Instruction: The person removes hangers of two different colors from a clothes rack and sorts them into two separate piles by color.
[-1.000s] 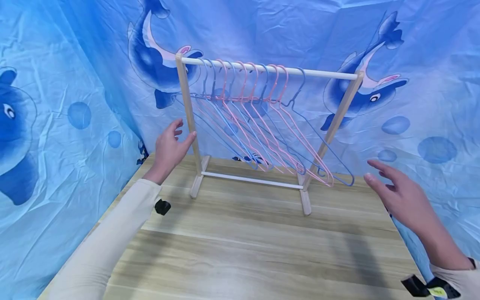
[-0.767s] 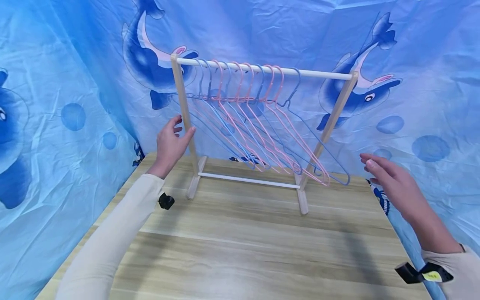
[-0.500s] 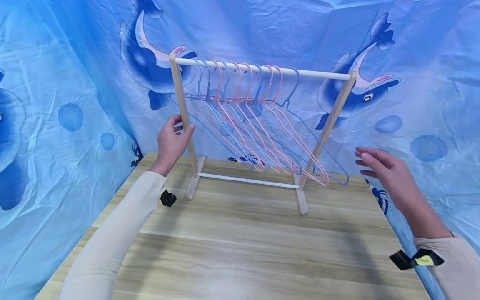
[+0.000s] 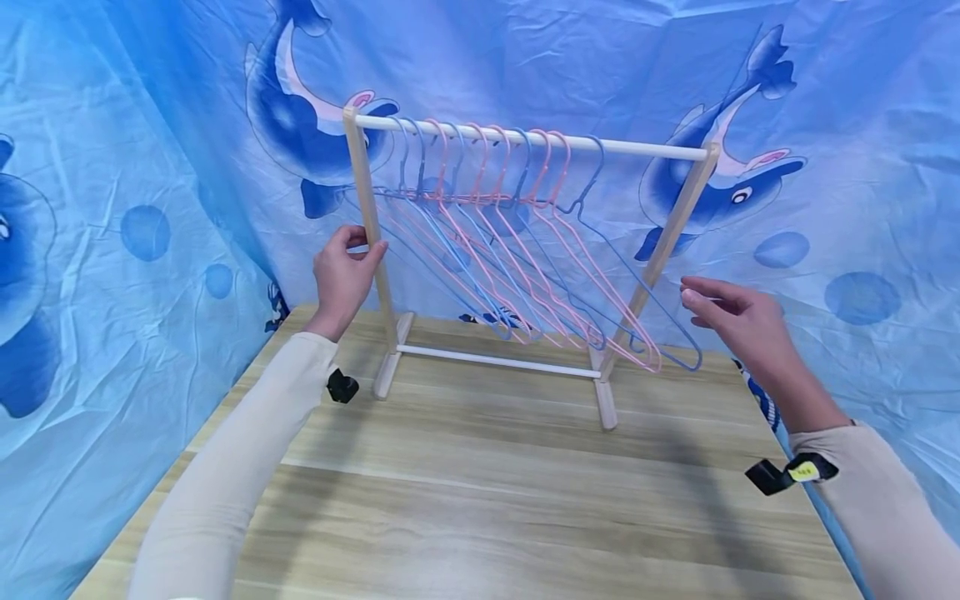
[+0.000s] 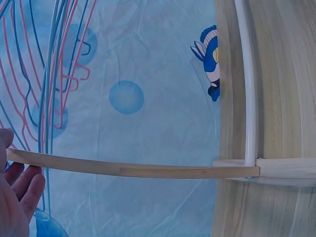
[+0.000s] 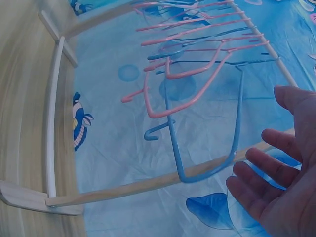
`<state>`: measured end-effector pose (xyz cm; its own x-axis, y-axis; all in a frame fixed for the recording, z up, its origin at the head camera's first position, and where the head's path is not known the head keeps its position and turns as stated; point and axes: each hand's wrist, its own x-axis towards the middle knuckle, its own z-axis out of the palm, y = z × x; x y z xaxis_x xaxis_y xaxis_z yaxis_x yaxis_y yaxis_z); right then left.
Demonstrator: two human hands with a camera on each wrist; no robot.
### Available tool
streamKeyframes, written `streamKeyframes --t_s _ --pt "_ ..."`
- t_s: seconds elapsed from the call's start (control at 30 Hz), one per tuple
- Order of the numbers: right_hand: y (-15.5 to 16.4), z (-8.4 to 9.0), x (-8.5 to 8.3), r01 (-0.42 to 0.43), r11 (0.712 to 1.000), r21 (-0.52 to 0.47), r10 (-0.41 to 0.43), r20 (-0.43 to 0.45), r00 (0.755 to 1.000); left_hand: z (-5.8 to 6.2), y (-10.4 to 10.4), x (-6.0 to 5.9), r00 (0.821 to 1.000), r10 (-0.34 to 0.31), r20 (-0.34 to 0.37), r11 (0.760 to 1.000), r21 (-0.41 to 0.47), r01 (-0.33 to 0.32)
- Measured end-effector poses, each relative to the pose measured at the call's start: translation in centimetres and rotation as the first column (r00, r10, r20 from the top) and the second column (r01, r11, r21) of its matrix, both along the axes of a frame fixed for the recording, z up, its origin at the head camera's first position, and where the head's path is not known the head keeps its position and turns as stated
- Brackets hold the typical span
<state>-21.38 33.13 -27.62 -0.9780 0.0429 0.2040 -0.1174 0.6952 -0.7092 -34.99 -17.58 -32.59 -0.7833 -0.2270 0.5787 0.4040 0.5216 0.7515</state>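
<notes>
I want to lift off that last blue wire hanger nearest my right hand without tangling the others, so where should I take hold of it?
Probably take the blue wire hanger by its sloping right shoulder wire, coming in from the right. It hangs outermost on the white rail, that arm juts clear past the wooden post, and the open right hand is already beside it. The pink hangers crowd its left side.

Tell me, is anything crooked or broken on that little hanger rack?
Nothing looks broken. The wooden rack stands level on the table, and the pink and blue hangers all hook on the white rail, bunched toward its left end. They hang slanted, bottoms swung right, the last blue hanger farthest.
</notes>
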Motion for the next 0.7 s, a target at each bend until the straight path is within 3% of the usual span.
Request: streamKeyframes --t_s 0.33,0.7 --pt "-1.6 -0.4 -2.1 -0.067 0.994 -0.087 0.063 -0.054 0.997 0.0 0.1 -0.3 0.999 0.045 0.016 0.999 0.027 -0.046" --pt "-2.7 -0.4 -3.2 -0.104 0.989 -0.107 0.1 -0.037 0.994 -0.2 0.3 -0.5 0.997 0.078 0.004 0.996 0.053 -0.078"
